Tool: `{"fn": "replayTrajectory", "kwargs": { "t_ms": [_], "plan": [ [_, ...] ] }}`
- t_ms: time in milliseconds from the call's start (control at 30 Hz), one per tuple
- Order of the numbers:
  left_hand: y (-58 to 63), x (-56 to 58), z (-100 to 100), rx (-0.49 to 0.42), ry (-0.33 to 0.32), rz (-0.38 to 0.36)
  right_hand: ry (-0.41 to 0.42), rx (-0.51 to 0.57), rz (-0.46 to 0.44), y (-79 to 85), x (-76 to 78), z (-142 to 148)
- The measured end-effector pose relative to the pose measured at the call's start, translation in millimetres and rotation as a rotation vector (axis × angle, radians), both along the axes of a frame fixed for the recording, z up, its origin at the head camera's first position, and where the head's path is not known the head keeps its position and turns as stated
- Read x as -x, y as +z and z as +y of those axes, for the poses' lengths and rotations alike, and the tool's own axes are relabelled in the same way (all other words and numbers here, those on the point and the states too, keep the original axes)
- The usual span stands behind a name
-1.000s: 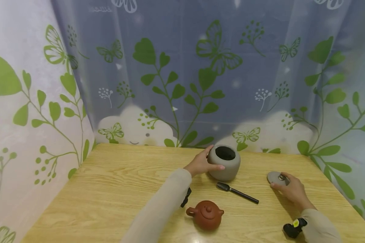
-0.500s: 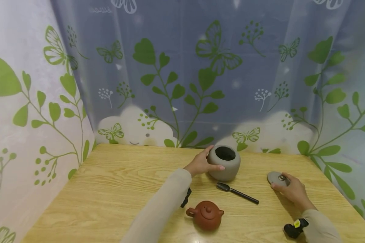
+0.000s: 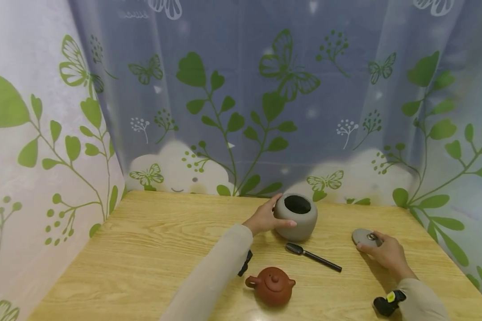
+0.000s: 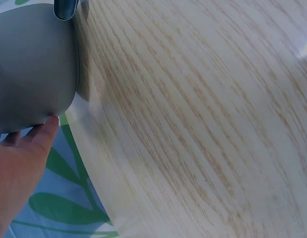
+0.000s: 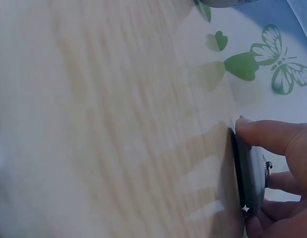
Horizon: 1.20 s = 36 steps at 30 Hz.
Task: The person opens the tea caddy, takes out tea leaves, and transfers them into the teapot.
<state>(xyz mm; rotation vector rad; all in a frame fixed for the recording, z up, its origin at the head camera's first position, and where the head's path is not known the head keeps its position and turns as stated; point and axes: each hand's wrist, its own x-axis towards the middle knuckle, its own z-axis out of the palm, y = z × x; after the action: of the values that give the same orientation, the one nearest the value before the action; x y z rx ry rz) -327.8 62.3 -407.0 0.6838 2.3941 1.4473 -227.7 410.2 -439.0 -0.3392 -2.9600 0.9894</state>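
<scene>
In the head view, my left hand (image 3: 263,217) grips a round grey canister (image 3: 305,225) from its left side, thumb across the front and fingers behind. The canister is uncovered and its dark inside shows. At the right, my right hand (image 3: 388,255) holds the canister's grey disc-shaped lid (image 3: 361,237) by its edge; a small metal ring sits on top. In the right wrist view the lid (image 5: 253,171) appears edge-on, close over the table, pinched between thumb and fingers. A black-handled tea scoop (image 3: 315,257) lies in front of the canister.
A reddish-brown clay teapot (image 3: 274,287) stands near the front of the wooden table (image 3: 152,249), its handle toward the left and spout toward the right. Patterned curtain (image 3: 241,111) with leaves and butterflies closes off the back and both sides.
</scene>
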Motion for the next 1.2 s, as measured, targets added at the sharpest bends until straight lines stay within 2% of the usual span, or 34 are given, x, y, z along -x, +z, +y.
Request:
{"fn": "replayTrajectory", "kwargs": {
  "t_ms": [267,733,1200],
  "plan": [
    [0.3,-0.6,-0.6,-0.009,0.002,-0.012,-0.010,0.101,-0.020,6.6,-1.7,-8.3],
    [0.6,-2.8,-1.7,0.001,-0.005,-0.002,0.077,0.031,0.065,37.9,1.9,-42.5],
    [-2.9,0.4,0.0,0.008,-0.005,0.001,0.148,0.106,0.151,70.0,4.2,-83.6]
  ]
}}
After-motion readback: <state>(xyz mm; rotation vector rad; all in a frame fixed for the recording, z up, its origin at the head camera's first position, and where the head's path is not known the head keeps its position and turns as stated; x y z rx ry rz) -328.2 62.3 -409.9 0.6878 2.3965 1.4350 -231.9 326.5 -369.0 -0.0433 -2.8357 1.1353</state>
